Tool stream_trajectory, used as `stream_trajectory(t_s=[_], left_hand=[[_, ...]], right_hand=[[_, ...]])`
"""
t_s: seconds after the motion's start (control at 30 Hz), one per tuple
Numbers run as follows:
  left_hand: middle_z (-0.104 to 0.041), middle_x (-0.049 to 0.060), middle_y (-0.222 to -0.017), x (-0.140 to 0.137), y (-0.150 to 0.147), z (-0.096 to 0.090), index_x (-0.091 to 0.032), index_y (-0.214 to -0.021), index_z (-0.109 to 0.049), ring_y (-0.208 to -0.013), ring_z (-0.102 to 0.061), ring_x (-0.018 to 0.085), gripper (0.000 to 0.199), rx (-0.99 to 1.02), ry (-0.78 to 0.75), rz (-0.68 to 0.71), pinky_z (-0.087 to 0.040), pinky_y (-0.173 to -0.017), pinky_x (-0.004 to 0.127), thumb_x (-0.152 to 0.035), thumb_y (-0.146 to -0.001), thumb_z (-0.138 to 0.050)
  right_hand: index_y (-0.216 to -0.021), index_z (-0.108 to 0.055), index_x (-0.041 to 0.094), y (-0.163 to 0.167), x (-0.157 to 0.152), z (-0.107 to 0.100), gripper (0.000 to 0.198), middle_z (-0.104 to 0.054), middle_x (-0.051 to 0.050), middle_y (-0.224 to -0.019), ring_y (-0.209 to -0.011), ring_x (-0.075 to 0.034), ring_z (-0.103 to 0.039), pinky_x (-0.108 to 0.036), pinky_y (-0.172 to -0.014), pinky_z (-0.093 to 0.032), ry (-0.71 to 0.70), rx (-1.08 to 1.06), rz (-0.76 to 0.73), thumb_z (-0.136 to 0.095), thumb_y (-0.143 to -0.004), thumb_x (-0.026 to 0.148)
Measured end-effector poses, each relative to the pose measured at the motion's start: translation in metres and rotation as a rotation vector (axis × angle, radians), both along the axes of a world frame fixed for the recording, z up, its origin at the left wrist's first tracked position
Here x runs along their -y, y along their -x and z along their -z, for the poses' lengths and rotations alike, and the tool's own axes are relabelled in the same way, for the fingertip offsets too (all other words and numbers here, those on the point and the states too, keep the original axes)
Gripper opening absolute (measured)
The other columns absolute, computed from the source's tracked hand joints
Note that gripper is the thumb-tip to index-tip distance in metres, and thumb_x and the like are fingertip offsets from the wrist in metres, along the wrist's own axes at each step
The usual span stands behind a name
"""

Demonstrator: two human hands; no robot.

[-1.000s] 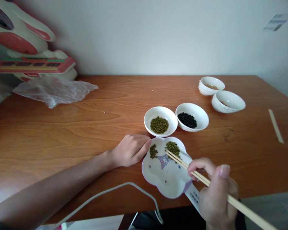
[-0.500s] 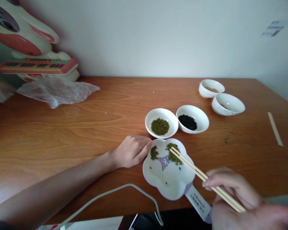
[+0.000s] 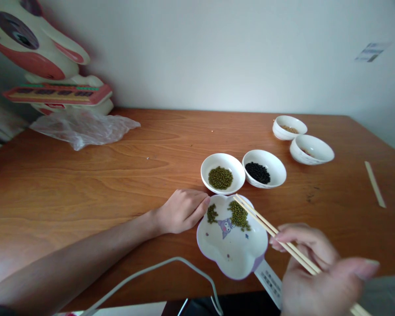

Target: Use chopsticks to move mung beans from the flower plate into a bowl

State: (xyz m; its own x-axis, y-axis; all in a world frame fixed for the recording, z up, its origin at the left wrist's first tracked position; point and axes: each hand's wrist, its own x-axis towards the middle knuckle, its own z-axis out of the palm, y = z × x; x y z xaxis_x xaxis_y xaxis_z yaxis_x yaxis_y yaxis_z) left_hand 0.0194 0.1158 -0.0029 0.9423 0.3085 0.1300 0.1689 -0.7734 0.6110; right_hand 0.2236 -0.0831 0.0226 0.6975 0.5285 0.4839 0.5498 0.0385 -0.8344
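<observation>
My right hand (image 3: 312,263) is closed round a pair of wooden chopsticks (image 3: 266,226). Their tips lie close together over the far rim of a flower-shaped white dish (image 3: 230,252) with a purple edge and a labelled handle. Green beans (image 3: 239,215) form a large patch in the dish, and a smaller patch lies at its left. With fingers curled, my left hand (image 3: 184,210) rests on the table against the dish's left rim; whether it grips the rim is hidden. Just behind stand a white bowl (image 3: 206,177) of green beans and another bowl (image 3: 278,169) of black beans.
Two more white bowls, one (image 3: 279,131) behind the other (image 3: 321,153), stand at the back right. A pale strip (image 3: 375,184) lies at far right. A plastic bag (image 3: 85,129) lies by a toy figure with a keyboard (image 3: 59,94). A pale cable (image 3: 151,265) arcs in front.
The chopstick tips have moved from the green bean patch to the dish's far rim. My left hand stays beside the dish. The whole view has shifted slightly.
</observation>
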Motion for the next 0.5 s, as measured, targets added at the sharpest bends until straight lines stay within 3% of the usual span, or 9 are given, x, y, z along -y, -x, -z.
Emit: stream_trajectory(t_s=[0.27,0.5], left_hand=[[-0.055,0.0,-0.077,0.0,0.0,-0.001,-0.021,-0.081,-0.042,-0.069,-0.049,0.016,0.037,-0.001,-0.008,-0.003,-0.039,-0.07,0.03,-0.031,-0.113,-0.027],[-0.054,0.0,-0.076,0.0,0.0,0.001,-0.021,-0.082,-0.042,-0.069,-0.048,0.015,0.037,0.0,-0.007,0.0,-0.037,-0.07,0.03,-0.032,-0.114,-0.027]], right_hand=[[-0.067,-0.073,0.02,-0.003,0.026,0.009,0.095,-0.071,-0.008,-0.062,-0.06,-0.021,-0.068,-0.032,-0.054,-0.05,0.31,-0.072,-0.135,-0.004,-0.102,0.076],[-0.069,-0.069,0.022,0.024,0.007,-0.007,0.084,-0.066,-0.005,-0.064,-0.063,-0.018,-0.061,-0.031,-0.06,-0.044,0.353,-0.212,-0.055,-0.013,-0.104,0.075]])
